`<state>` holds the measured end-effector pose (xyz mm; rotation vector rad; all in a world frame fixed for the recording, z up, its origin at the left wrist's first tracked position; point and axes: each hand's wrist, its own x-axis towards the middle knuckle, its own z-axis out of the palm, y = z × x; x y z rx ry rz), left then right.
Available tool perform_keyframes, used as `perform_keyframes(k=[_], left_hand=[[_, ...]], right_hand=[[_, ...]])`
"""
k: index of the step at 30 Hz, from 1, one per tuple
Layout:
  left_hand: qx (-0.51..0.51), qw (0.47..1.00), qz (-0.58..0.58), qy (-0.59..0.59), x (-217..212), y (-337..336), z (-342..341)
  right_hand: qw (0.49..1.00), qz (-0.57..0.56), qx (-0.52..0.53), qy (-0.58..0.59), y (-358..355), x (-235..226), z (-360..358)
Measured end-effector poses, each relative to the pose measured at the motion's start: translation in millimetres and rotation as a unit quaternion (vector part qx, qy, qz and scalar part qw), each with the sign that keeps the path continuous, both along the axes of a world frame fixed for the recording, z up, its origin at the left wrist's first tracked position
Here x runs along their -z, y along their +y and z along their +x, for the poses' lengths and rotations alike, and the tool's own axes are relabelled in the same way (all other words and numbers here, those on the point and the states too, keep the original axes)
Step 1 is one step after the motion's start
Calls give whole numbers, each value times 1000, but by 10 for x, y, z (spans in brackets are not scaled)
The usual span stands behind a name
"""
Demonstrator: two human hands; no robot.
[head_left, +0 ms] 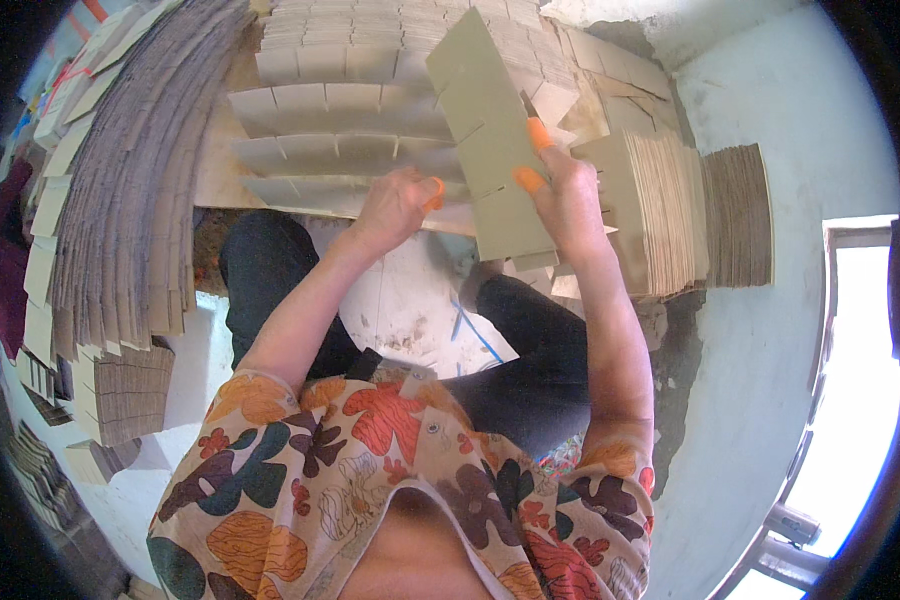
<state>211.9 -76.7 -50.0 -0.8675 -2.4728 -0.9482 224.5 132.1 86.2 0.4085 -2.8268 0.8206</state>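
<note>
A flat cardboard divider strip (pixel 485 140) with short slits along one edge is tilted up in front of me. My right hand (pixel 570 200) grips its right edge between thumb and fingers, orange finger covers on the tips. To the left, my left hand (pixel 395 208) is apart from that strip, fingers curled in, an orange cover showing at its fingertips. I see nothing held in it. Just beyond the left hand, several slotted strips (pixel 340 155) stand on edge in rows across a board (pixel 227 150).
A long stack of grey cardboard strips (pixel 135 180) runs along the left, with smaller bundles (pixel 125 392) below it. On the right, more stacked strips (pixel 665 210) stand near a pale wall (pixel 770 150). A blue cord (pixel 480 335) lies on the floor between my legs.
</note>
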Motion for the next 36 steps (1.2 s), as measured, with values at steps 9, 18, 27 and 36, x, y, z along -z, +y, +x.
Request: perform_keyframes(k=[9,18,27,36], left_hand=[[17,1000,20,-2,52,0,6],[-23,999,31,-14,35,36,-50],[-16,1000,18,-18,-87,52,0],[19,999,27,11,-229,-78,92]], right_hand=[[997,-3,-73,10,16,308,-75],[981,150,-94,-80,-92,218,-228],[962,232,-104,-98,-145,699,-73],[918,235,267,177,1445,774,91]])
